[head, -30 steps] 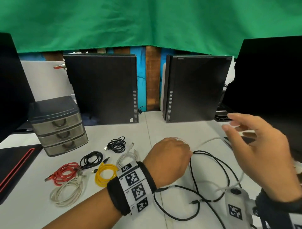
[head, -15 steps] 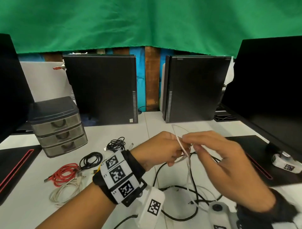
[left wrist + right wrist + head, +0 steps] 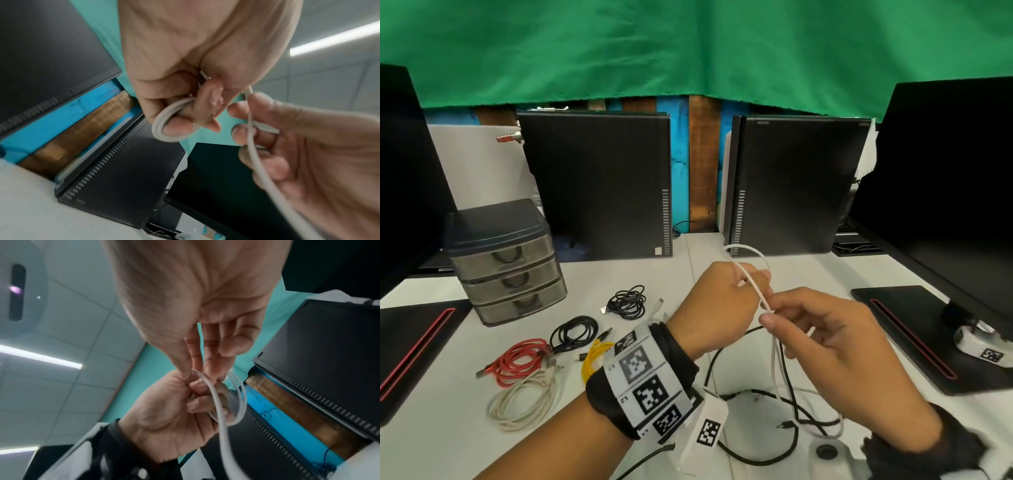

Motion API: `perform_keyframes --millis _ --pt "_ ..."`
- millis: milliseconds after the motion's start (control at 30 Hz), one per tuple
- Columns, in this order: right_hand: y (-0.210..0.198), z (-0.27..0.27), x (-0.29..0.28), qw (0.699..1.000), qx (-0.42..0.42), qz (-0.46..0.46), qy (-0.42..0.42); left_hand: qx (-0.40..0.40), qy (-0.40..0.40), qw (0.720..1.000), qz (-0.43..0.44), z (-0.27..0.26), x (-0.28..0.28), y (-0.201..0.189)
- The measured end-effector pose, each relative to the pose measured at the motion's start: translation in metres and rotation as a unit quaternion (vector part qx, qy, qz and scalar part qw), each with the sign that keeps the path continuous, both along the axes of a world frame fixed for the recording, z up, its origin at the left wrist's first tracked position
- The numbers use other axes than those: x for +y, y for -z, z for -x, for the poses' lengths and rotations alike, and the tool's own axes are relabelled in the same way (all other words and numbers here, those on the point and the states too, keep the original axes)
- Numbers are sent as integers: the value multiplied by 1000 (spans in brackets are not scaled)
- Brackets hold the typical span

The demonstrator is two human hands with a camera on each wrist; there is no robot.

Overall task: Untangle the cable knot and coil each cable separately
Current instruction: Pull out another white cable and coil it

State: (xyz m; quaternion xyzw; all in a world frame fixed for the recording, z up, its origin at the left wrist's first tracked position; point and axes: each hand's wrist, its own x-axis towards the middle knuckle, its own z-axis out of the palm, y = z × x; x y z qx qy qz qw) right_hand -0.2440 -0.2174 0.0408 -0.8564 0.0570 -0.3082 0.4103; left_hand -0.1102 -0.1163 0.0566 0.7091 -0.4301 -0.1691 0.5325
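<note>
A thin white cable (image 3: 745,253) loops up out of my left hand (image 3: 751,286), which is raised over the table and grips a few small coils of it (image 3: 164,128). My right hand (image 3: 774,320) sits just right of the left, with thumb and fingers pinching the same white cable (image 3: 214,395) where it leaves the coil. The cable's loose length hangs down to the table. There it crosses a loose black cable (image 3: 792,409) that lies in open loops below both hands.
Several coiled cables lie at the left: two black (image 3: 628,303) (image 3: 575,332), a red (image 3: 520,359), a yellow (image 3: 594,356), a beige (image 3: 524,401). A small drawer unit (image 3: 506,260), two PC towers (image 3: 599,185) (image 3: 791,185) and a monitor (image 3: 945,178) ring the table.
My right hand swung in from the far right to meet the left. Both hands rose off the table, and a white loop now stands above the left hand.
</note>
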Motion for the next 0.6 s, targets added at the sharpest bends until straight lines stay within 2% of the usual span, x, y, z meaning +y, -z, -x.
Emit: perform_keyframes --millis 133,233,333,433,500,567,600 --pt "-16 6 4 990 10 -127 -66 -60 78 991 -94 -2 4 6" --pt "-25 11 -10 986 -38 -162 10 -78 145 974 -154 -2 17 4" --pt "-24 16 -34 987 -42 -95 126 45 281 948 -145 0 34 -6" --pt "-23 22 -36 984 24 14 177 167 335 926 -52 -3 41 -13" --pt "-26 24 -19 985 -26 51 163 228 326 917 4 -2 36 -16" --pt "-26 25 3 993 -78 14 93 299 291 908 46 -1 30 -17" --pt "-25 23 13 996 -72 -12 45 335 276 898 65 -1 27 -17"
